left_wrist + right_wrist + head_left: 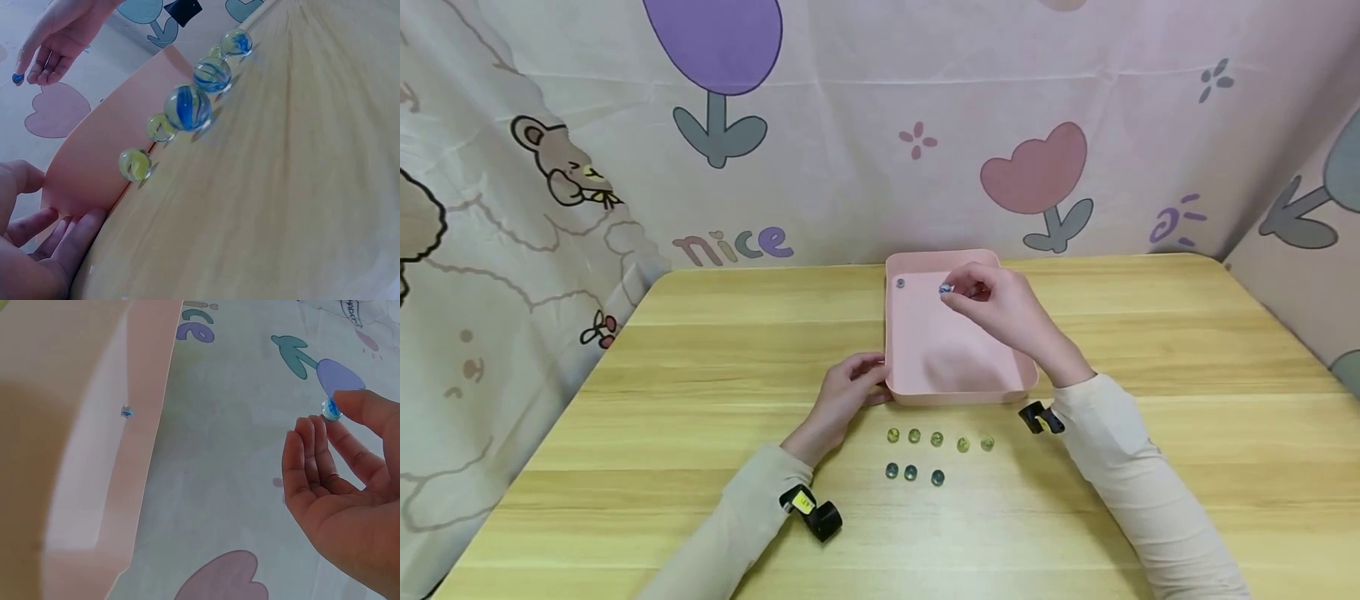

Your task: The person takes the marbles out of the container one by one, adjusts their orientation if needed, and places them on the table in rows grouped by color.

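My right hand [1000,304] is raised over the pink tray [891,317] and pinches a blue marble [331,409] between thumb and index fingertip. The other fingers are curled loosely below, as the right wrist view shows. One more blue marble [900,283] lies inside the tray, by the far left corner. My left hand [846,392] holds the tray's near left corner, its fingers [31,225] against the outside of the wall. In front of the tray, yellow marbles [937,438] form a row, with three blue marbles [911,472] in a row closer to me.
All of this stands on a wood-grain table [737,350]. A printed curtain [850,167] hangs along the back, close behind the tray, and at both sides. Each sleeve carries a small black wrist camera [823,518].
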`<control>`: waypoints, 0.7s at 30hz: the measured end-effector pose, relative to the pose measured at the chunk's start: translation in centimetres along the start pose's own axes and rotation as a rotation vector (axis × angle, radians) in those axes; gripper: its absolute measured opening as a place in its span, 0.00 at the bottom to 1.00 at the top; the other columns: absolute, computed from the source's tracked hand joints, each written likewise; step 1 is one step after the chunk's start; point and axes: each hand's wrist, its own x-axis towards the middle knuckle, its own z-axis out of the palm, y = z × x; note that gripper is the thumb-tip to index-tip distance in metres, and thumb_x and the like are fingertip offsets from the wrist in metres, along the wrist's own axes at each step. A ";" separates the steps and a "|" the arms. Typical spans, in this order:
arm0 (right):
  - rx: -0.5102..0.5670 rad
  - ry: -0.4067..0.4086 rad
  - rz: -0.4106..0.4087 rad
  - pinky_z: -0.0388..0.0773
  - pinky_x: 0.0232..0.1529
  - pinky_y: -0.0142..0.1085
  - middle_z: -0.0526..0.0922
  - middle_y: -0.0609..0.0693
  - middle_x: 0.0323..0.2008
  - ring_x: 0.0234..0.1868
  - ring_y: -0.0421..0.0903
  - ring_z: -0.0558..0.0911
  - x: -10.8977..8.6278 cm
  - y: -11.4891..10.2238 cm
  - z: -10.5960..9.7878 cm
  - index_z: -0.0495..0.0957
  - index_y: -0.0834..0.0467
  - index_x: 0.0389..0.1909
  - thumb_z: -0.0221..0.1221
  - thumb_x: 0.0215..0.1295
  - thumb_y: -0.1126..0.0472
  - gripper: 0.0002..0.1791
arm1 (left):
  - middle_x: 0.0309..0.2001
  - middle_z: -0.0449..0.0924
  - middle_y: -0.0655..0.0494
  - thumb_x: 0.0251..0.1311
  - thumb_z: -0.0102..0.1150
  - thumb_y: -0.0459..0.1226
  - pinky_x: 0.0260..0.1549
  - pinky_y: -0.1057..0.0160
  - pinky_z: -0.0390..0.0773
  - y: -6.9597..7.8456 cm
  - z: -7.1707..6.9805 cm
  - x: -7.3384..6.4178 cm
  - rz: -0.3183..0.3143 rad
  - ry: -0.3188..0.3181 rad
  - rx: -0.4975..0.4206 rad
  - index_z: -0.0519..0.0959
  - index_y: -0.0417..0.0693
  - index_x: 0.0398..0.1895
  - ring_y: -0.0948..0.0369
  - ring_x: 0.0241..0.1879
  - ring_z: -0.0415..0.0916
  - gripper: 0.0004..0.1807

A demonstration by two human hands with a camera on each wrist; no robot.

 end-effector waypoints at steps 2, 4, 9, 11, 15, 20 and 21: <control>-0.003 -0.007 0.002 0.78 0.37 0.33 0.82 0.51 0.33 0.34 0.45 0.78 0.0 0.0 0.1 0.82 0.62 0.39 0.63 0.63 0.64 0.07 | 0.49 0.76 0.39 0.65 0.56 0.30 0.43 0.60 0.84 0.0 0.0 0.0 -0.002 0.001 0.002 0.74 0.32 0.57 0.55 0.43 0.77 0.18; -0.001 -0.015 0.007 0.78 0.38 0.34 0.82 0.52 0.33 0.35 0.46 0.79 0.1 0.1 0.2 0.82 0.62 0.39 0.63 0.63 0.64 0.07 | 0.49 0.76 0.39 0.65 0.56 0.31 0.43 0.60 0.84 0.0 0.0 0.0 0.000 -0.001 0.004 0.74 0.32 0.57 0.55 0.43 0.77 0.18; -0.006 -0.023 0.013 0.79 0.39 0.36 0.82 0.52 0.34 0.36 0.46 0.79 0.1 -0.1 0.3 0.82 0.62 0.40 0.63 0.64 0.62 0.08 | 0.50 0.76 0.39 0.65 0.56 0.31 0.44 0.60 0.84 0.1 0.0 0.0 0.005 0.000 0.006 0.74 0.32 0.57 0.54 0.44 0.77 0.18; -0.010 -0.026 0.013 0.79 0.39 0.36 0.82 0.52 0.34 0.36 0.46 0.79 0.1 -0.2 0.3 0.82 0.62 0.40 0.63 0.63 0.62 0.08 | 0.50 0.76 0.39 0.65 0.56 0.31 0.44 0.60 0.84 0.1 -0.1 0.0 0.004 0.000 0.005 0.74 0.32 0.57 0.54 0.44 0.77 0.18; -0.004 -0.031 0.015 0.79 0.40 0.37 0.82 0.52 0.34 0.36 0.46 0.79 0.1 -0.2 0.4 0.82 0.62 0.40 0.63 0.63 0.62 0.08 | 0.50 0.76 0.40 0.66 0.56 0.31 0.44 0.60 0.84 0.0 -0.1 -0.1 0.006 -0.006 0.013 0.74 0.33 0.57 0.54 0.45 0.77 0.18; 0.001 -0.035 0.024 0.78 0.41 0.37 0.83 0.52 0.34 0.36 0.46 0.79 0.1 -0.1 0.5 0.82 0.62 0.40 0.63 0.64 0.62 0.08 | 0.50 0.76 0.40 0.66 0.55 0.32 0.44 0.60 0.83 0.1 0.0 -0.1 0.005 -0.006 0.029 0.74 0.33 0.58 0.54 0.45 0.77 0.18; -0.003 -0.034 0.023 0.79 0.41 0.37 0.83 0.52 0.34 0.36 0.46 0.79 0.2 -0.1 0.5 0.82 0.62 0.40 0.63 0.64 0.62 0.08 | 0.50 0.76 0.41 0.66 0.55 0.32 0.44 0.60 0.83 0.1 0.0 -0.1 0.005 -0.003 0.032 0.74 0.34 0.58 0.54 0.45 0.77 0.18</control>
